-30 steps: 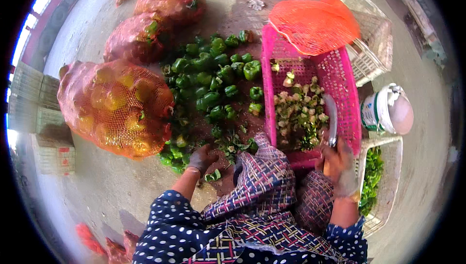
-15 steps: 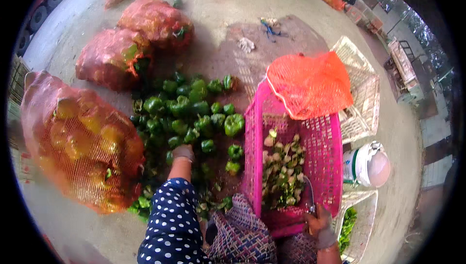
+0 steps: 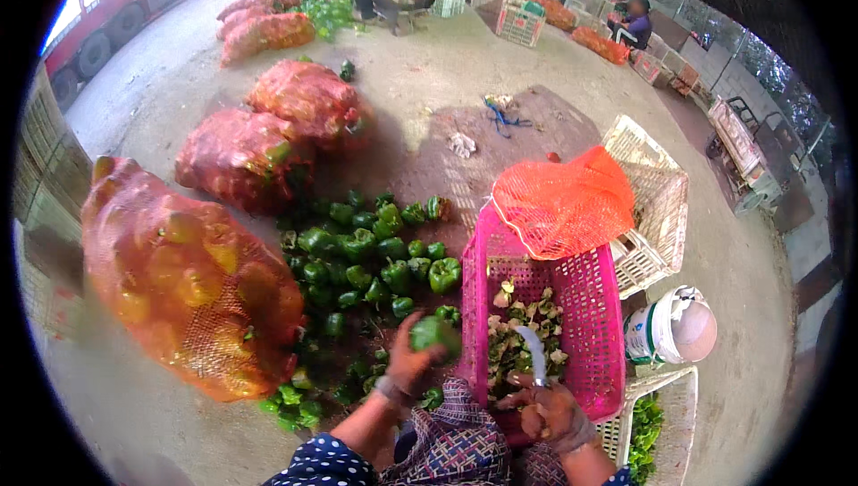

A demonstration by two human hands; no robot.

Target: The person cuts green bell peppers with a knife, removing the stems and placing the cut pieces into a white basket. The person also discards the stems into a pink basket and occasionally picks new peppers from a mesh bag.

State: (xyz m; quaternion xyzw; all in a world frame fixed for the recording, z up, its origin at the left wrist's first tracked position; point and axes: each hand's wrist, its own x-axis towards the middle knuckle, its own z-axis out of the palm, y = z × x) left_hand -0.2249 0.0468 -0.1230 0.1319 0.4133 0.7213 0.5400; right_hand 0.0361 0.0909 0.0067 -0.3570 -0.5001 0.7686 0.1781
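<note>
Dusty concrete yard all around me, green peppers [image 3: 366, 258] piled at 12 o'clock. Left hand [image 3: 407, 368] has its fingers wrapped round one green pepper [image 3: 434, 334]. Right hand [image 3: 552, 413] grips a knife [image 3: 534, 356], blade up over the pink crate [image 3: 585, 307] of trimmings at 1 o'clock.

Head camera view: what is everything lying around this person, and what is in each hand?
Loose green bell peppers: many, ground centre.
Orange mesh sacks of peppers: three near, left; more far back.
Pink plastic crate: one, holding pepper trimmings, right of centre.
Orange mesh bag: one, draped on the crate's far end.
White plastic crates: several, right.
White bucket: one, right.
Left hand: grips a green pepper.
Right hand: holds a knife.
</note>
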